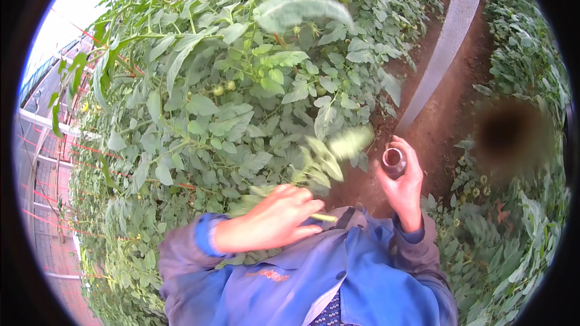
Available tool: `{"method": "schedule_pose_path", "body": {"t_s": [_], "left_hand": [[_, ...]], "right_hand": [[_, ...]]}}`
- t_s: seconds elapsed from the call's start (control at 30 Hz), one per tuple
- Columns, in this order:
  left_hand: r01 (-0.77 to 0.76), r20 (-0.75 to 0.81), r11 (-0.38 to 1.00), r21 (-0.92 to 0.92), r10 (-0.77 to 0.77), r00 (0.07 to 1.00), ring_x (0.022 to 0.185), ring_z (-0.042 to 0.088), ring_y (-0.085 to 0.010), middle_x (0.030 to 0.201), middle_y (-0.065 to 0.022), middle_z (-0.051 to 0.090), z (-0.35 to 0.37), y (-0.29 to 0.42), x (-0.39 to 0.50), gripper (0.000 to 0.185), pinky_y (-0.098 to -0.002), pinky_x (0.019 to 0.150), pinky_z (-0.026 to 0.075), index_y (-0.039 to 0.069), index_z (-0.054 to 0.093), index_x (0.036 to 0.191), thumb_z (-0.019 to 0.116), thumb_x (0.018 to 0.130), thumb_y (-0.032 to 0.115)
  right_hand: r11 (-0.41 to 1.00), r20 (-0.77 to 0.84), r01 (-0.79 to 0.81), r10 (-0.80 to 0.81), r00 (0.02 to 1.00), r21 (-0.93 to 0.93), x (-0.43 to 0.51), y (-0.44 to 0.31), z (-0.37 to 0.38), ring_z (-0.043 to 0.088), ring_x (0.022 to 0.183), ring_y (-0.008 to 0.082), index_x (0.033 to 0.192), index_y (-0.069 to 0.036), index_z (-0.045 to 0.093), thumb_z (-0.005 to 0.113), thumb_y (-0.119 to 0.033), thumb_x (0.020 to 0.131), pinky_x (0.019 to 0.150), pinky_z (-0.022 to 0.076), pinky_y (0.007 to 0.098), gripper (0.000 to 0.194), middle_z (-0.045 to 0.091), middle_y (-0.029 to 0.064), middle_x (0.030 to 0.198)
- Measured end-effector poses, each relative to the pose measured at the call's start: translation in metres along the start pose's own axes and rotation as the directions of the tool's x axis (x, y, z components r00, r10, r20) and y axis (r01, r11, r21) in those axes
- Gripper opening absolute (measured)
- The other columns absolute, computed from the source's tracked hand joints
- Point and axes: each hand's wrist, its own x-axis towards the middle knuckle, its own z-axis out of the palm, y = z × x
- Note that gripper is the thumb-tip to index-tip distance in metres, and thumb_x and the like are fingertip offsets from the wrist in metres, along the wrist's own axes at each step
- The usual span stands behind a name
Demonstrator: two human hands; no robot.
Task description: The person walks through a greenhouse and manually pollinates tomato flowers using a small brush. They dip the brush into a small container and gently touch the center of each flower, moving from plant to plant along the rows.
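Observation:
My left hand (276,215) is closed around a cut tomato shoot (317,167), whose pale stem end pokes out past the fingers towards my jacket. The shoot's leaves are blurred by motion. In my right hand (408,179) is a small dark bottle (393,161), its round open mouth facing up at me. What is inside the bottle cannot be made out. Tomato plants (217,117) with dense leaves rise in front of me and to the left. Small green tomatoes (222,88) hang among them.
A grey strap (448,50) hangs down over the bare soil path (435,108). Another row of tomato plants (525,36) borders the path on the right. Red strings (90,147) run through the left foliage towards a metal frame (50,122). A dark blurred spot covers part of the right side.

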Motion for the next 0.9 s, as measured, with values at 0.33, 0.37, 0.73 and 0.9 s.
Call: {"method": "schedule_pose_path", "body": {"t_s": [0.33, 0.37, 0.73, 0.9], "left_hand": [[0.073, -0.264, 0.667, -0.741, -0.390, 0.882, 0.086, 0.068, -0.0097, 0.103, -0.0050, 0.074, 0.052, -0.014, 0.111, 0.054, -0.0304, 0.079, 0.058, -0.002, 0.066, 0.144, 0.088, 0.098, 0.016], [0.061, -0.262, 0.659, -0.750, -0.380, 0.887, 0.081, 0.065, -0.0081, 0.100, -0.0039, 0.073, 0.050, -0.013, 0.122, 0.059, -0.0291, 0.074, 0.056, -0.002, 0.064, 0.147, 0.089, 0.097, 0.014], [-0.320, -0.503, 0.919, -0.231, 0.169, 0.848, 0.084, 0.076, -0.0272, 0.104, -0.0135, 0.075, 0.041, -0.036, 0.172, 0.023, -0.0378, 0.073, 0.063, 0.000, 0.077, 0.115, 0.087, 0.094, 0.004], [-0.386, -0.543, 0.822, -0.418, 0.114, 0.832, 0.090, 0.077, -0.0228, 0.113, -0.0155, 0.077, 0.019, -0.068, 0.177, 0.019, -0.0341, 0.075, 0.063, 0.001, 0.075, 0.113, 0.081, 0.096, -0.002]], "right_hand": [[0.999, 0.041, 0.026, -0.024, 0.999, -0.042, 0.014, 0.016, -0.016, 0.073, 0.129, 0.0380, 0.131, -0.002, 0.070, 0.092, -0.005, 0.080, 0.106, 0.0601, 0.0431, 0.056, 0.069, 0.0232, 0.144], [1.000, 0.056, 0.025, -0.023, 0.998, -0.019, 0.014, 0.016, -0.014, 0.073, 0.130, 0.0378, 0.132, -0.003, 0.070, 0.092, -0.005, 0.079, 0.106, 0.0601, 0.0433, 0.058, 0.069, 0.0229, 0.145], [0.992, 0.032, 0.044, -0.040, 0.999, -0.121, 0.038, 0.015, -0.008, 0.072, 0.131, 0.0353, 0.131, -0.002, 0.070, 0.090, -0.001, 0.076, 0.108, 0.0580, 0.0423, 0.059, 0.071, 0.0194, 0.145], [0.979, 0.033, 0.043, -0.037, 0.999, -0.198, 0.063, 0.006, -0.001, 0.070, 0.130, 0.0400, 0.133, -0.005, 0.069, 0.092, -0.005, 0.076, 0.108, 0.0585, 0.0463, 0.062, 0.069, 0.0191, 0.145]]}}
